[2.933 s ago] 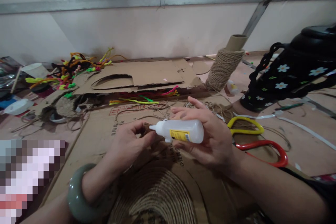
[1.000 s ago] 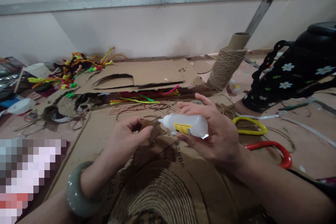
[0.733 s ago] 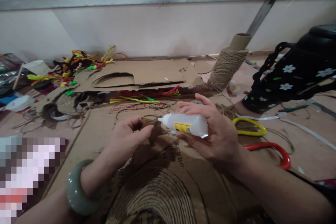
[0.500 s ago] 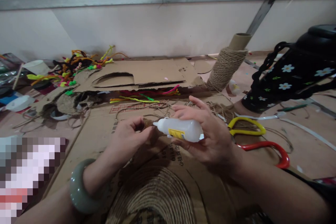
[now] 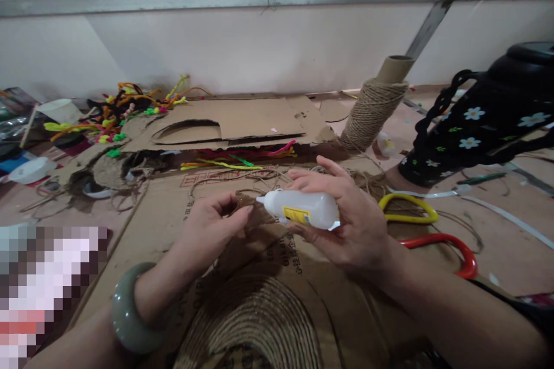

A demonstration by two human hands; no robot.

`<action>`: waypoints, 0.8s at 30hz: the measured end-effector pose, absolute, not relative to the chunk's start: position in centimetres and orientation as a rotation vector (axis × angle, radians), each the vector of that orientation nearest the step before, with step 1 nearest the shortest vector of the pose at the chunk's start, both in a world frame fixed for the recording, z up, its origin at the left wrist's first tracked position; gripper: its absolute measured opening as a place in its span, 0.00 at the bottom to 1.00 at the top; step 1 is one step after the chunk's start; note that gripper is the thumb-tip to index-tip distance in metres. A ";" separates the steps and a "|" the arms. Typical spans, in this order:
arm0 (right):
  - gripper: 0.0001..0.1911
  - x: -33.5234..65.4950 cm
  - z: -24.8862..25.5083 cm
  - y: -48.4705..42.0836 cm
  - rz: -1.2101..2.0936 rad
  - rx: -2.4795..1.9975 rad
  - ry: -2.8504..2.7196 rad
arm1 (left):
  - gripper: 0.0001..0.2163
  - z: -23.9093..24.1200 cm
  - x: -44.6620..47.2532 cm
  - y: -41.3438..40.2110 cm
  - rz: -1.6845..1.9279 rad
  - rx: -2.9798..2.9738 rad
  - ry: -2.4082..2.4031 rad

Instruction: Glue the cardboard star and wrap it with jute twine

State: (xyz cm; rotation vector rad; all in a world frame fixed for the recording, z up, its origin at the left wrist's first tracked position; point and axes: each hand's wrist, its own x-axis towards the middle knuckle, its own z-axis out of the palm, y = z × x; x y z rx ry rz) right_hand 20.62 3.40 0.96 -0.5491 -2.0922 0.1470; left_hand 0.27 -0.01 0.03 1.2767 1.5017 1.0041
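My right hand (image 5: 350, 222) grips a small white glue bottle (image 5: 303, 209) with a yellow label, held on its side with the nozzle pointing left. My left hand (image 5: 212, 230), with a grey-green bangle (image 5: 127, 311) on the wrist, pinches a small brown cardboard piece (image 5: 253, 213) wrapped with twine. The nozzle tip sits right at that piece. Below both hands lies a round coil of jute twine (image 5: 255, 323) glued on a cardboard sheet (image 5: 173, 213).
A twine spool (image 5: 372, 106) stands at the back right. Yellow-handled and red-handled scissors (image 5: 433, 230) lie to the right. A black flowered bag (image 5: 485, 121) fills the far right. Coloured pipe cleaners (image 5: 121, 109) and cut cardboard (image 5: 242, 121) lie behind.
The glue bottle has shifted slightly up and to the right over the last half second, its nozzle staying at the piece in my left hand. My left hand has hardly moved.
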 end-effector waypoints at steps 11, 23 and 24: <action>0.19 20.6 0.8 3.4 0.161 -0.546 -2.075 | 0.05 0.1 0.3 -0.1 1.056 1.171 1.460; 0.20 20.2 1.1 3.1 0.180 -0.481 -2.085 | 0.06 -0.2 0.3 -0.2 0.885 1.385 1.542; 0.19 20.2 1.1 3.1 0.177 -0.482 -2.096 | 0.06 -0.2 0.3 -0.2 0.876 1.385 1.544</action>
